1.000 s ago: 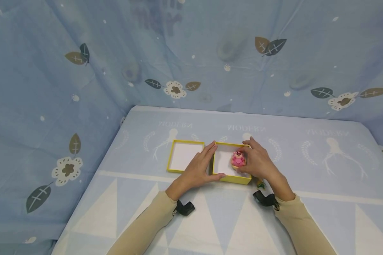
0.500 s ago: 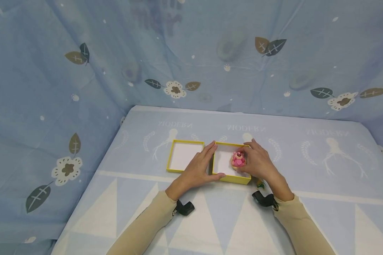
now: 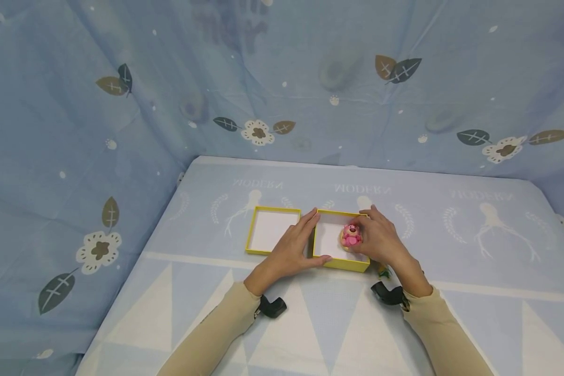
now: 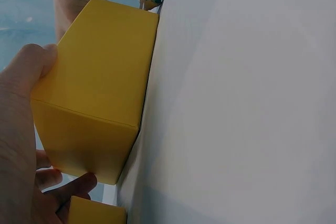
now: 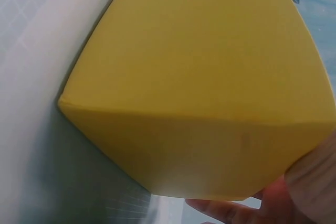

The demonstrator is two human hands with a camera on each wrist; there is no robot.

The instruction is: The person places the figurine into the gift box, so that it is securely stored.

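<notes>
Right hand, head view: fingers and thumb pinching the pink figurine.
Pink figurine: inside the yellow box, nearer its right wall; contact with the floor uncertain.
Left hand: fingers extended along the box's left side, thumb against its near wall.
Shallow tray: just left of the box, white inside upward.
Small green item: outside the box, by its near right corner.
Left wrist view: thumb on the box's near wall, fingertips touching its side.
Right wrist view: box walls hide the figurine.
Handling, as judged: light, steady pinch; knuckles clear of the box rim; left hand bracing against sliding.
</notes>
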